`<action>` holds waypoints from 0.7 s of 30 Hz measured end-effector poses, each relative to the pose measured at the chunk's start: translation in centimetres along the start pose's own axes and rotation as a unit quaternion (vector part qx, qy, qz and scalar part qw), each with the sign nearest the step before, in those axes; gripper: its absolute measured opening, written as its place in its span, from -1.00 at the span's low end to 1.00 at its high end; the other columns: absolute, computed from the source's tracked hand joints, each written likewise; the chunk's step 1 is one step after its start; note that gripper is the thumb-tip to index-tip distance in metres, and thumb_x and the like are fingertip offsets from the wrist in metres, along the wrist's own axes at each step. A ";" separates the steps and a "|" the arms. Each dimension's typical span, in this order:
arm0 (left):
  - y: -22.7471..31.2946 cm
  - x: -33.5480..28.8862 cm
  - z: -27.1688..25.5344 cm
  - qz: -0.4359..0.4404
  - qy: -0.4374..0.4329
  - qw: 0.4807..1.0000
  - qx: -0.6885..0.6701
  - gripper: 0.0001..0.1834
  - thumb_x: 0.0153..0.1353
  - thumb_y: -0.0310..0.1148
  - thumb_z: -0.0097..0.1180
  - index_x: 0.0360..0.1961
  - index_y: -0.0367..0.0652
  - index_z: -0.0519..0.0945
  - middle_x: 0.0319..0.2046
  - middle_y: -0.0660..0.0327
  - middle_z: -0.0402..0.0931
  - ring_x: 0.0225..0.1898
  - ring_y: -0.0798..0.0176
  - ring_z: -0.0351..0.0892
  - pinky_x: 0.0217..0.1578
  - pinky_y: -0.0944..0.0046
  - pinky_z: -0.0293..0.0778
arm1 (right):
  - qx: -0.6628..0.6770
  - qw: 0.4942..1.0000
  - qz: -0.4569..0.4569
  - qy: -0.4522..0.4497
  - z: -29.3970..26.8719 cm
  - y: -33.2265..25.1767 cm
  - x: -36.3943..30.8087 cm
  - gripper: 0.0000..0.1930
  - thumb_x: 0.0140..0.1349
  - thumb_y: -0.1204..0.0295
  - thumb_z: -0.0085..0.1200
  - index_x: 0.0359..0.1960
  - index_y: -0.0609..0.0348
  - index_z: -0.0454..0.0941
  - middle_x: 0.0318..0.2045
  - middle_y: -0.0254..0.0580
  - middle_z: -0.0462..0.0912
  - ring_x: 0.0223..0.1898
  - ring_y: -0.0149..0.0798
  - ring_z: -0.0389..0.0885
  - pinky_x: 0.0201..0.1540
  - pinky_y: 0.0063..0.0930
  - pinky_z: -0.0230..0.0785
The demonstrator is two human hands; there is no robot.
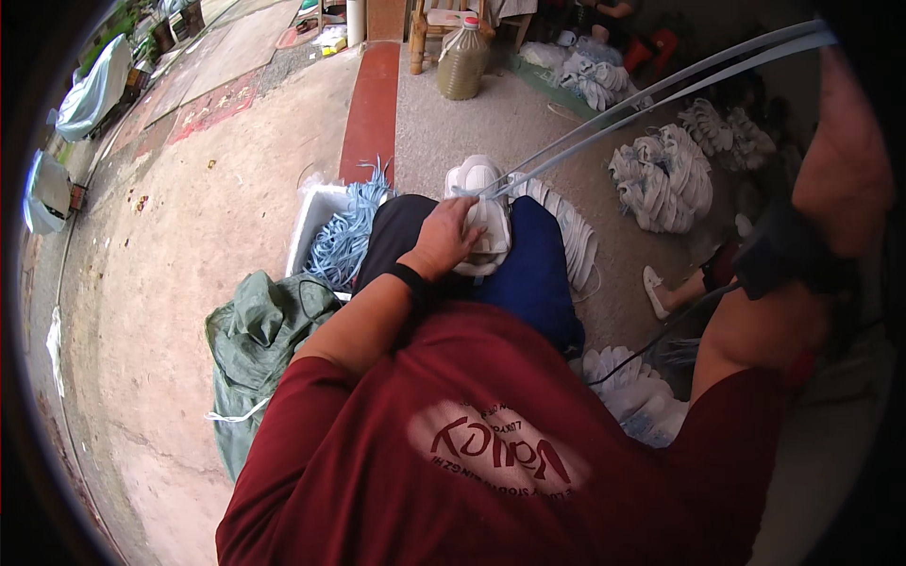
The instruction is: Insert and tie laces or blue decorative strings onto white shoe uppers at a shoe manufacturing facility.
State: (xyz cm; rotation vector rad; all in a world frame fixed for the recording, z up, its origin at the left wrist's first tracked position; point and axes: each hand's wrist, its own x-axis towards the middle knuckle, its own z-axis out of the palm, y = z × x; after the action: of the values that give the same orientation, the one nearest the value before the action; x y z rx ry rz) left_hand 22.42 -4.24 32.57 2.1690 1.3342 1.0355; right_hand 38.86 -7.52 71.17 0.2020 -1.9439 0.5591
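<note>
A white shoe upper (488, 241) rests on my lap, across my dark-trousered thighs. My left hand (444, 236) holds it down, fingers bent over its near left side. Two strands of a light blue shoelace (604, 123) run taut from the upper toward the top right. At their far end my right hand (838, 104) is raised high with the arm stretched out, closed on the lace; its fingertips are lost in the dark rim. A second white shoe piece (474, 175) shows just beyond the upper.
Left of my legs stands a white box (304, 231) of loose blue laces (349, 236), with a green sack (269, 330) nearer me. Bundled white uppers (662, 179) lie on the floor at right. A person's foot in a white shoe (654, 291) is nearby. Ahead stands a large jug (462, 61).
</note>
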 end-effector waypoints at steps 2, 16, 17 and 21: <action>1.7 1.5 -0.8 0.073 0.104 0.991 -0.037 -0.45 -0.02 -0.32 0.19 0.02 -0.22 0.33 -0.05 -0.03 0.37 0.03 -0.10 0.33 0.05 0.13 0.27 | 0.033 0.998 0.017 -0.041 0.6 0.7 0.4 -0.78 0.30 0.32 -0.14 -0.39 0.23 0.35 -0.65 -0.35 0.26 -0.70 -0.52 0.19 -0.66 -0.70 0.04; 3.4 -1.1 1.5 0.105 -0.252 0.962 -0.009 -0.68 0.18 -0.18 0.02 -0.51 -0.26 0.54 -0.60 -0.05 0.46 -0.47 -0.09 0.48 -0.39 0.07 0.40 | -0.080 0.890 0.412 -0.180 1.8 11.5 -15.6 -0.79 -0.02 0.50 0.12 -0.32 0.29 0.49 -0.42 -0.28 0.53 -0.33 -0.45 0.46 -0.24 -0.55 0.34; 3.1 -0.9 1.4 0.120 -0.234 0.964 -0.023 -0.67 0.17 -0.18 0.02 -0.51 -0.27 0.54 -0.60 -0.05 0.46 -0.46 -0.11 0.48 -0.38 0.06 0.40 | -0.080 0.869 0.466 -0.147 1.7 13.3 -19.1 -0.80 -0.04 0.53 0.11 -0.32 0.28 0.50 -0.44 -0.28 0.52 -0.35 -0.45 0.45 -0.25 -0.53 0.34; 2.5 -1.0 2.0 0.123 -0.186 0.969 -0.103 -0.64 0.17 -0.15 0.01 -0.53 -0.28 0.53 -0.59 -0.05 0.46 -0.47 -0.13 0.46 -0.39 0.04 0.39 | -0.183 0.822 0.535 -0.075 2.8 19.2 -30.4 -0.77 -0.06 0.59 0.04 -0.29 0.28 0.47 -0.45 -0.22 0.51 -0.37 -0.38 0.48 -0.30 -0.53 0.35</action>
State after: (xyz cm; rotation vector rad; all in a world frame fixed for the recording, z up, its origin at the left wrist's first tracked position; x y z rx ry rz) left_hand 25.16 -6.19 32.55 2.2629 0.7700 0.7590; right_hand 42.39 4.67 37.42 -1.2012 -2.1528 0.8621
